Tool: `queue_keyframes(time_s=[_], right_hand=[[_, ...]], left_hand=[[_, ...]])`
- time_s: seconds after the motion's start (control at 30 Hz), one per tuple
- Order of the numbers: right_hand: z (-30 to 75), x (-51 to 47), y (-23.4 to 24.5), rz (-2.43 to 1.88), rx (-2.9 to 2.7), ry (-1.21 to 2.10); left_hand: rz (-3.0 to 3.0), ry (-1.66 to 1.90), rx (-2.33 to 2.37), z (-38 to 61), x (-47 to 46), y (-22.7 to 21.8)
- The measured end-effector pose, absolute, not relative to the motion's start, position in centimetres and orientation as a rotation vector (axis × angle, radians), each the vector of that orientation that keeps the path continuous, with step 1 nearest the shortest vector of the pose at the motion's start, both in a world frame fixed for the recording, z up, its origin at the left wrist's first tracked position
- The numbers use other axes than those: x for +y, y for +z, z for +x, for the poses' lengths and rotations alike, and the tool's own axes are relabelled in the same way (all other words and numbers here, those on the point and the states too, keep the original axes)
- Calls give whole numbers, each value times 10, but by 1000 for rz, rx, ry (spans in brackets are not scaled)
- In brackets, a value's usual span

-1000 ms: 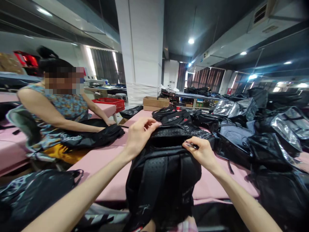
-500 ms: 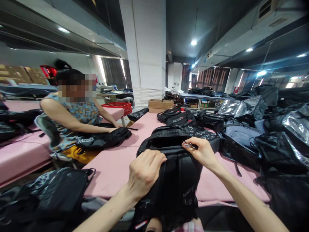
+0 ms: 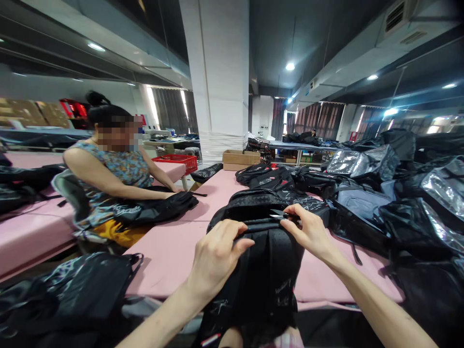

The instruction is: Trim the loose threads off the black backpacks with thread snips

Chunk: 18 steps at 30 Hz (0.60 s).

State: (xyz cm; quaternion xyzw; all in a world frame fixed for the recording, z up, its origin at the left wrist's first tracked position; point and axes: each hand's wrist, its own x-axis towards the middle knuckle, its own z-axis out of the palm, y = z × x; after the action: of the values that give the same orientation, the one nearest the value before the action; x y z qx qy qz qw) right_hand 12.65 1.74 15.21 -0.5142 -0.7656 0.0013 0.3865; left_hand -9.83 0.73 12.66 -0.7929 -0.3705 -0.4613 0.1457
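A black backpack (image 3: 261,275) stands in front of me at the near edge of the pink table (image 3: 174,251), its top opening facing away. My left hand (image 3: 215,256) rests on its upper back panel, fingers curled over the top edge. My right hand (image 3: 308,232) is closed on small metal snips (image 3: 279,215), their tips pointing left over the rim of the bag's opening.
A seated person (image 3: 108,169) at the left handles another black bag (image 3: 159,208). Several black and plastic-wrapped backpacks (image 3: 380,198) are piled at the right and far end. A red crate (image 3: 177,162), a cardboard box (image 3: 239,157) and a white pillar (image 3: 221,82) stand behind. Another bag (image 3: 72,295) lies at lower left.
My left hand dropped from the far rim of the bag to the near back panel and now spreads its fingers over the top edge. The snips show more clearly at the rim.
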Motion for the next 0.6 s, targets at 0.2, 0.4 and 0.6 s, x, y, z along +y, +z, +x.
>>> queue_keyframes(time_s=[0.2,0.4,0.6], right_hand=[[125,13,150,-1069,-1938,-271],[110,-2,148,-919,-2025,-768],[98,-4,151,-898,-2073,-921]], left_hand=[[-2100,-1084,-1159,-88,1,123],[-1991,-1098,-1050,-83,0,119],[-2070,-1097,-1154,-82,5,124]])
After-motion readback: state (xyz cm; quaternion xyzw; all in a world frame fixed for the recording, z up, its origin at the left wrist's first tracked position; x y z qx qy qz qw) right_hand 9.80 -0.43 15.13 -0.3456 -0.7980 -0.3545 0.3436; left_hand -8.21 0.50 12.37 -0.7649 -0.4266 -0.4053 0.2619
